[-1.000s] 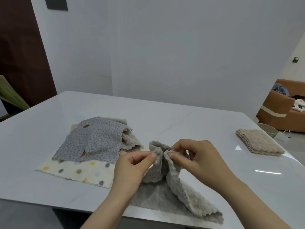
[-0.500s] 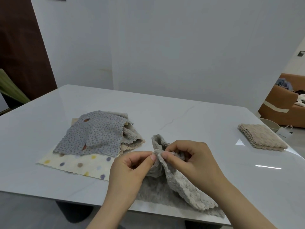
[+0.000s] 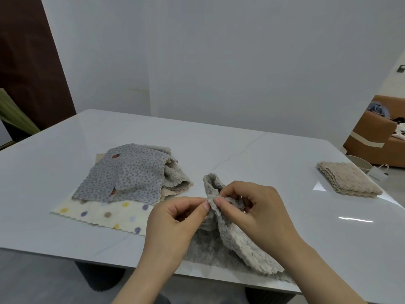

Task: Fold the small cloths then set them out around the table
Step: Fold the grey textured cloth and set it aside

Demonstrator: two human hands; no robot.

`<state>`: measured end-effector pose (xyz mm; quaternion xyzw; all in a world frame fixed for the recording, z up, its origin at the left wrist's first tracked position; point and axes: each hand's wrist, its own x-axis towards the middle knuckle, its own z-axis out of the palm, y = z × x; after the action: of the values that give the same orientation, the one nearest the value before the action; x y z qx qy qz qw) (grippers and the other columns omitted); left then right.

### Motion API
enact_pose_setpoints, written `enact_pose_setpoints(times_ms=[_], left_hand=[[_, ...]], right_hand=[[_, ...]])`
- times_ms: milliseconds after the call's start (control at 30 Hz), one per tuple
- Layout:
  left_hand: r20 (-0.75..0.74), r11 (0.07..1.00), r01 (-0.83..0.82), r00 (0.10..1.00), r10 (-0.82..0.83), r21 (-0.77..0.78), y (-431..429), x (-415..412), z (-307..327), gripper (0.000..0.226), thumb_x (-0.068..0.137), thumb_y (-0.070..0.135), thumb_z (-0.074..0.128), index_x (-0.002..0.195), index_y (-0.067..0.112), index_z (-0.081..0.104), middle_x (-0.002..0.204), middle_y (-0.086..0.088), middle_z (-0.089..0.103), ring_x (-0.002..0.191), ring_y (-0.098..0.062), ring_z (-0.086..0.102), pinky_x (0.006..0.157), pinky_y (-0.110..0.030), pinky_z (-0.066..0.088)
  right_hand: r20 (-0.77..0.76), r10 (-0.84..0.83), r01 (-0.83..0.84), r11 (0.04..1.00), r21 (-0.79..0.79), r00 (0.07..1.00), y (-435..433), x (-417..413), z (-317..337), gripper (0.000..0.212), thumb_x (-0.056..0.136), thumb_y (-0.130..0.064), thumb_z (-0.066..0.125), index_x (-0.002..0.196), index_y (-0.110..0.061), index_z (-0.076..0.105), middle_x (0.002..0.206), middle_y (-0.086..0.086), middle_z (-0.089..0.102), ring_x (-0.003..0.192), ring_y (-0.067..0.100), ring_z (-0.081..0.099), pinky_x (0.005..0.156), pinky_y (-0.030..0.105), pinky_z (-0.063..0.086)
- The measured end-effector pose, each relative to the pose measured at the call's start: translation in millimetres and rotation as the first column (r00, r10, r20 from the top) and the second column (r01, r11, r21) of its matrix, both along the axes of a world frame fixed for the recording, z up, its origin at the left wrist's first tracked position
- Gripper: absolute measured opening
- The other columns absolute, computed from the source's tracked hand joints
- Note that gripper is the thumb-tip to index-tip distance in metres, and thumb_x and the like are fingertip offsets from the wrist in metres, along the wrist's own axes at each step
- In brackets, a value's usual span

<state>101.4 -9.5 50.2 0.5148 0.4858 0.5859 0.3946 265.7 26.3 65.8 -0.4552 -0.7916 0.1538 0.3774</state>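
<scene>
Both my hands, left and right, pinch the grey cloth's edge together near the table front, aligning corners to fold.

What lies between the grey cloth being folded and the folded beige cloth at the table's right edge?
Nothing: in the head view, only bare glossy tabletop with light reflections separates the grey cloth from the folded beige cloth.

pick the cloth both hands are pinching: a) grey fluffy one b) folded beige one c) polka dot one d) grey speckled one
a: the left hand and right hand both pinch the grey fluffy cloth at the near edge, while the beige cloth lies apart at the right.
</scene>
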Motion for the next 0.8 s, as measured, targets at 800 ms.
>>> enact_pose_setpoints(times_ms=[800], left_hand=[[-0.078,0.998,-0.034,0.996,0.039,0.056,4.6,-1.8,-1.0,0.019,0.08,0.014,0.071,0.071,0.03,0.078,0.062,0.005,0.071,0.058,-0.011,0.061,0.057,-0.017,0.048]], right_hand=[[0.0,0.016,-0.016,1.0,-0.025,1.0,2.3,-1.2,2.5,0.014,0.086,-0.037,0.067,0.075,-0.029,0.067,0.061,-0.016,0.065,0.057,0.008,0.058,0.056,0.02,0.041]])
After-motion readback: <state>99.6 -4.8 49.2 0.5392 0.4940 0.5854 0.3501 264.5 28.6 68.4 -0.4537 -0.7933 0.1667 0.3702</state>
